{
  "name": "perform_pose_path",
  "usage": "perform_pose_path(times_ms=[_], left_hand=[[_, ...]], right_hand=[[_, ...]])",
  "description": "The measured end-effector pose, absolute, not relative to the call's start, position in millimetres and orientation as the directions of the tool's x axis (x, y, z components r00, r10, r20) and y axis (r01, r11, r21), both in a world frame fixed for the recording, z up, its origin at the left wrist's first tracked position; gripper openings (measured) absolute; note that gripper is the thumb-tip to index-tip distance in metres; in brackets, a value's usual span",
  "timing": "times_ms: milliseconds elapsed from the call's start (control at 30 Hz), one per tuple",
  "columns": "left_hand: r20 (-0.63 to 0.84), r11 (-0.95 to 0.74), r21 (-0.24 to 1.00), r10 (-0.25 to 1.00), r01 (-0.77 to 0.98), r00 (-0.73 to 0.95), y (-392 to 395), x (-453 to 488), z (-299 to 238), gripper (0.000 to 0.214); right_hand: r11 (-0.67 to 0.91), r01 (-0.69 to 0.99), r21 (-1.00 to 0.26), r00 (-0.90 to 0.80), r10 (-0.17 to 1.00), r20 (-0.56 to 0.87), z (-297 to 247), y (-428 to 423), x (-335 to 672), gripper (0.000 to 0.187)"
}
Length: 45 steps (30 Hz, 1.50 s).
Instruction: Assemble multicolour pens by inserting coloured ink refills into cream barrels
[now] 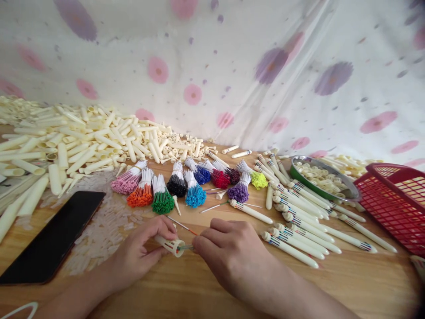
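Observation:
My left hand (137, 252) is closed around a cream pen barrel (171, 244), its open end turned to the right. My right hand (232, 252) pinches a thin refill (186, 247) at the barrel's mouth. An orange-tipped refill (182, 225) lies on the wooden table (186, 292) just beyond my fingers. Bundles of coloured refills (186, 184), pink, orange, green, black, blue, red, purple and yellow, lie in a row behind my hands.
A large heap of empty cream barrels (73, 141) fills the left rear. Several assembled pens (299, 221) lie at the right. A green-rimmed bowl of small parts (323, 179) and a red basket (396, 204) stand far right. A black phone (53, 235) lies at left. Flowered cloth hangs behind.

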<state>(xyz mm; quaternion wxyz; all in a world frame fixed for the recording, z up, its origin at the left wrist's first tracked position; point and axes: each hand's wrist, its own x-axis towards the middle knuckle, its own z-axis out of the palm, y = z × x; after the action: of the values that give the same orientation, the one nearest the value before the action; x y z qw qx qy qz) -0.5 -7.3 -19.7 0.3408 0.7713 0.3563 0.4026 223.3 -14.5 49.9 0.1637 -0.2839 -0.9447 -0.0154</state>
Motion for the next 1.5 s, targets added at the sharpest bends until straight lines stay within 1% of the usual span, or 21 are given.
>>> perform_pose_path(times_ms=[100, 200, 300, 367, 467, 533, 567, 633, 700, 767, 833, 867, 933, 1000, 1033, 1100, 1167, 1233, 1300, 1367, 1500], left_hand=[[0.429, -0.608, 0.730, 0.763, 0.311, 0.483, -6, 2, -17, 0.025], [0.450, -0.649, 0.680, 0.737, 0.341, 0.505, -6, 4, -14, 0.026], [0.457, -0.636, 0.689, 0.754, 0.348, 0.472, -6, 2, -13, 0.023], [0.454, -0.614, 0.716, 0.770, 0.332, 0.448, -5, 0, -15, 0.020], [0.444, -0.545, 0.790, 0.824, 0.281, 0.351, -3, -3, -17, 0.013], [0.383, -0.436, 0.850, 0.897, 0.294, 0.222, -2, -4, -19, 0.009], [0.328, -0.360, 0.879, 0.932, 0.312, 0.153, -1, -4, -19, 0.010], [0.195, -0.199, 0.923, 0.980, 0.330, 0.044, 1, -3, -18, 0.014], [0.104, -0.103, 0.949, 0.995, 0.297, 0.015, 3, -2, -17, 0.016], [0.068, -0.071, 0.967, 0.997, 0.245, 0.019, 5, -1, -17, 0.017], [0.064, -0.066, 0.978, 0.998, 0.198, 0.021, 6, 2, -17, 0.019], [0.062, -0.064, 0.982, 0.998, 0.179, 0.019, 6, 3, -16, 0.020], [0.048, -0.051, 0.987, 0.999, 0.152, 0.019, 6, 6, -15, 0.023], [0.019, -0.021, 0.991, 1.000, 0.133, 0.019, 6, 9, -13, 0.027], [0.000, -0.002, 0.992, 1.000, 0.124, 0.020, 5, 10, -12, 0.029], [-0.037, 0.034, 0.994, 0.999, 0.105, 0.023, 5, 11, -10, 0.034], [-0.065, 0.062, 0.994, 0.998, 0.089, 0.027, 4, 12, -9, 0.037], [-0.075, 0.072, 0.995, 0.997, 0.075, 0.028, 4, 12, -10, 0.038], [-0.070, 0.067, 0.996, 0.997, 0.064, 0.036, 4, 11, -12, 0.037], [-0.061, 0.058, 0.997, 0.997, 0.060, 0.047, 5, 11, -13, 0.036], [-0.056, 0.051, 0.996, 0.997, 0.068, 0.061, 4, 10, -15, 0.031]], right_hand=[[0.823, 0.567, -0.042, -0.793, 0.558, 0.245, 50, -16, 224, 0.015], [0.803, 0.592, -0.069, -0.780, 0.593, 0.200, 52, -17, 224, 0.016], [0.773, 0.616, -0.150, -0.750, 0.634, 0.190, 59, -15, 226, 0.015], [0.744, 0.634, -0.213, -0.730, 0.666, 0.155, 64, -10, 230, 0.013], [0.655, 0.711, -0.254, -0.677, 0.736, 0.004, 64, 4, 242, 0.007], [0.571, 0.799, -0.189, -0.596, 0.795, -0.118, 58, 14, 251, 0.005], [0.530, 0.838, -0.133, -0.546, 0.822, -0.161, 53, 19, 255, 0.006], [0.518, 0.855, -0.026, -0.511, 0.832, -0.218, 43, 25, 260, 0.008], [0.536, 0.843, 0.041, -0.510, 0.822, -0.252, 36, 28, 261, 0.009], [0.533, 0.844, 0.059, -0.500, 0.823, -0.270, 34, 30, 258, 0.008], [0.501, 0.865, 0.026, -0.483, 0.846, -0.225, 35, 32, 251, 0.009], [0.489, 0.872, -0.013, -0.484, 0.860, -0.164, 36, 34, 247, 0.009], [0.500, 0.858, -0.116, -0.502, 0.865, 0.012, 37, 40, 237, 0.010], [0.552, 0.810, -0.200, -0.528, 0.833, 0.163, 34, 49, 223, 0.012], [0.579, 0.783, -0.228, -0.542, 0.815, 0.205, 32, 55, 216, 0.013], [0.606, 0.746, -0.276, -0.568, 0.796, 0.210, 27, 67, 200, 0.021], [0.595, 0.735, -0.325, -0.565, 0.803, 0.191, 21, 79, 187, 0.031], [0.570, 0.743, -0.350, -0.544, 0.819, 0.181, 16, 88, 177, 0.038], [0.541, 0.756, -0.369, -0.513, 0.839, 0.179, 10, 93, 171, 0.037], [0.510, 0.760, -0.403, -0.477, 0.859, 0.187, 5, 96, 170, 0.032], [0.457, 0.727, -0.512, -0.395, 0.889, 0.233, -3, 98, 173, 0.022]])
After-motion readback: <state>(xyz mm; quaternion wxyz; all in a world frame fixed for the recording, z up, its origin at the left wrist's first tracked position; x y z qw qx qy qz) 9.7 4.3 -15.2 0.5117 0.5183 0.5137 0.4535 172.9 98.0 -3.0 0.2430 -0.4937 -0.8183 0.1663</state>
